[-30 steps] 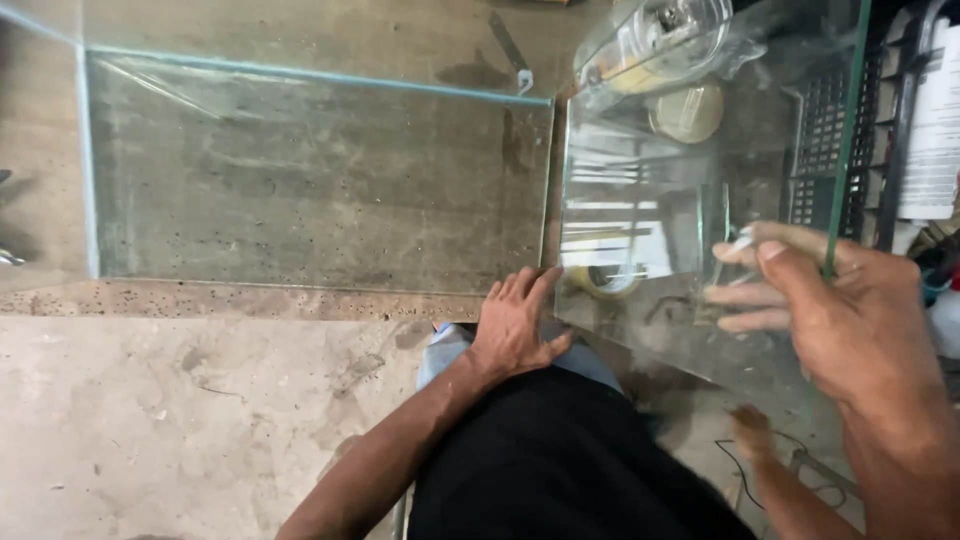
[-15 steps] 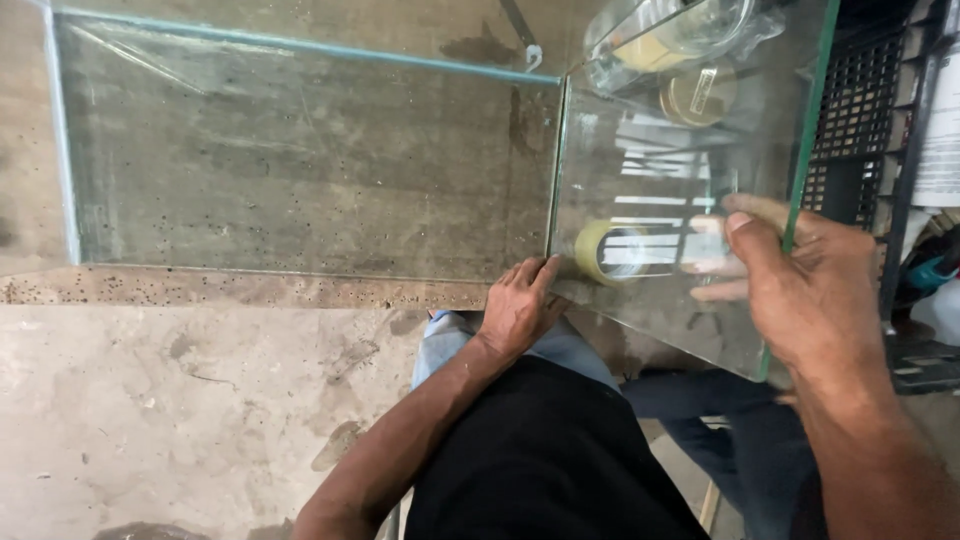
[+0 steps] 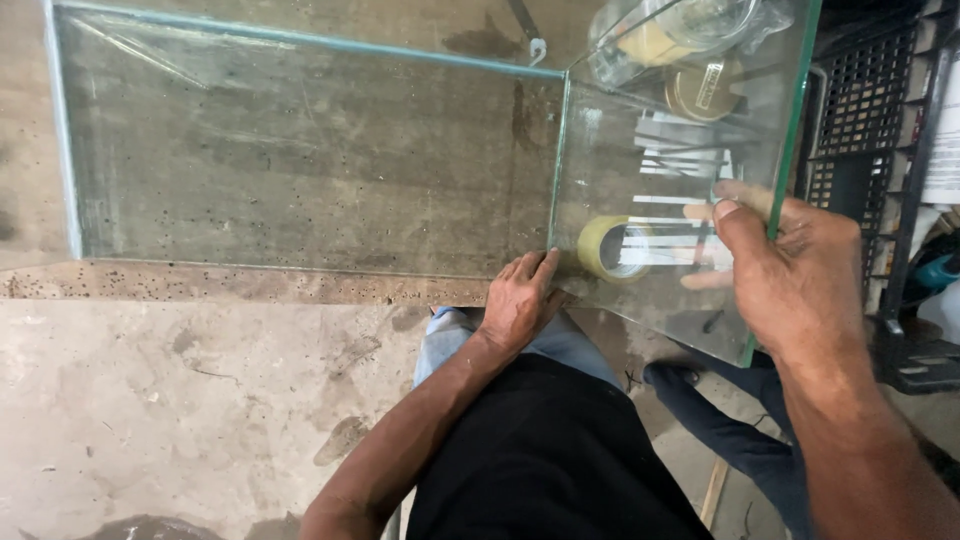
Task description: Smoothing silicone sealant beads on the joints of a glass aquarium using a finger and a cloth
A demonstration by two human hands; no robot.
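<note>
1. A large glass sheet (image 3: 300, 160) lies flat across the upper left and centre of the frame on a concrete slab (image 3: 200, 400); its far and left edges show pale blue.
2. A smaller glass pane (image 3: 650, 170) stands at the right end of the sheet, tilted, its inner edge meeting the sheet near upper centre.
3. Left hand (image 3: 520, 300), centre of frame: fingers extended, not clenched, tips pressed at the lower corner where the pane meets the sheet.
4. Right hand (image 3: 790, 280), right of frame: grips the pane's green outer edge, thumb on the near face, fingers behind and seen through the glass.
5. A roll of tape (image 3: 612, 247) shows through the pane, just right of the left fingertips; probably behind the glass.
6. Upper right: a clear bag (image 3: 680, 30) with a jar-like item, blurred.
7. Far right: black crate (image 3: 860, 150).
</note>
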